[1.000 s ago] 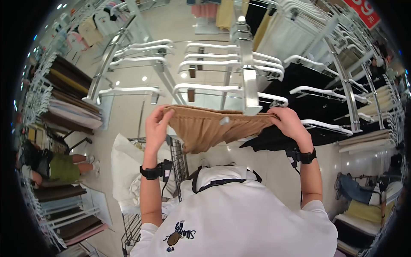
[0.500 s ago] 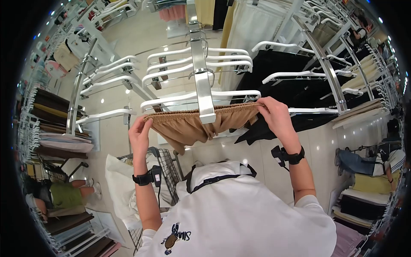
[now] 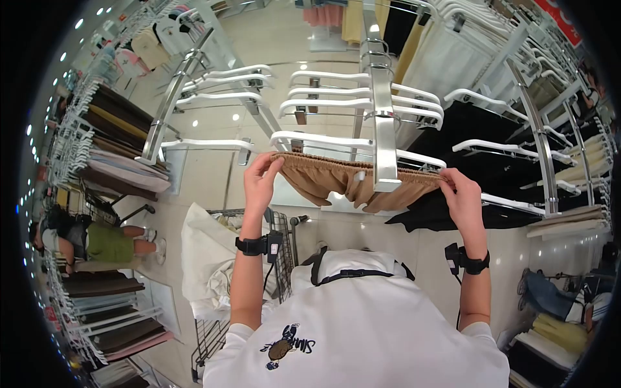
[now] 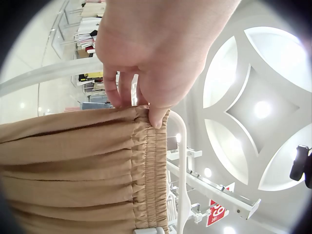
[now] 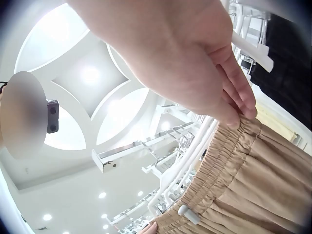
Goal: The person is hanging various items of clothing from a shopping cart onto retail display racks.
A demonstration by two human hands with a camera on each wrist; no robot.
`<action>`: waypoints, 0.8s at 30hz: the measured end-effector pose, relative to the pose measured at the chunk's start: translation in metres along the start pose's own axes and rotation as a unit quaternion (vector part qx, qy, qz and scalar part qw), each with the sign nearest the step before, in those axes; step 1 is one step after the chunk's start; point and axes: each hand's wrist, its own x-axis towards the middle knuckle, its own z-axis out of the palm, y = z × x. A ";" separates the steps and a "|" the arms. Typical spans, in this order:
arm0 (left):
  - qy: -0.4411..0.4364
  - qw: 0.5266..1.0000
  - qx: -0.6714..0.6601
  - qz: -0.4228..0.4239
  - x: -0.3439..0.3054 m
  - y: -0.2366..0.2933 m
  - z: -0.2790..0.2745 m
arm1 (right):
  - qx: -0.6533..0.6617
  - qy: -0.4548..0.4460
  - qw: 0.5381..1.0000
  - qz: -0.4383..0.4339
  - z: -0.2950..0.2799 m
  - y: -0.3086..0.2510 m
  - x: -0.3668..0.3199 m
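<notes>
A tan garment (image 3: 317,181) with a gathered elastic waistband (image 4: 157,180) is stretched between my hands, waistband uppermost. My left hand (image 3: 260,184) pinches one end of the waistband between thumb and fingers. At the other end, my right hand (image 3: 462,200) grips it in the same way. A small light-coloured tag (image 5: 189,214) is fixed to the waistband between the hands. Just behind the garment, a white hanger (image 3: 323,139) hangs on a metal rail (image 3: 385,155). The rail's end overlaps the garment in the head view.
More white hangers (image 3: 330,103) hang along the rail. Black garments (image 3: 498,168) hang to the right. A wire cart (image 3: 284,258) with white cloth (image 3: 204,252) stands at the left. Another person (image 3: 110,242) is at far left, beside racks of folded-over clothes.
Both hands keep hold of the tan garment's waistband throughout. The head view swung right, then back left. The garment's hanging folds have shifted, and the rail's end now overlaps the garment lower down than at first.
</notes>
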 end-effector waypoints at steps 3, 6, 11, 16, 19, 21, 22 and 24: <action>0.005 1.000 -0.012 -0.007 0.000 0.000 0.001 | -0.002 -0.008 1.000 -0.005 0.000 -0.003 -0.003; -0.002 0.999 -0.025 -0.025 -0.003 0.008 0.000 | -0.005 -0.031 0.999 0.008 0.003 -0.009 -0.011; -0.057 0.997 -0.038 -0.037 -0.019 0.031 -0.004 | -0.049 -0.158 0.985 0.047 0.025 0.004 -0.024; -0.134 0.988 0.078 -0.026 -0.041 0.073 -0.006 | 0.029 -0.117 0.986 -0.117 0.062 -0.070 -0.018; -0.148 0.985 0.087 0.005 -0.044 0.076 -0.009 | 0.028 0.052 0.943 -0.329 0.077 -0.145 0.023; -0.154 0.984 0.090 0.006 -0.043 0.080 -0.014 | 0.004 0.035 0.940 -0.340 0.107 -0.159 0.058; -0.162 0.982 0.092 0.006 -0.043 0.082 -0.018 | 0.005 0.035 0.939 -0.341 0.111 -0.168 0.063; -0.162 0.981 0.107 0.021 -0.041 0.084 -0.027 | -0.060 -0.018 0.947 -0.317 0.114 -0.184 0.076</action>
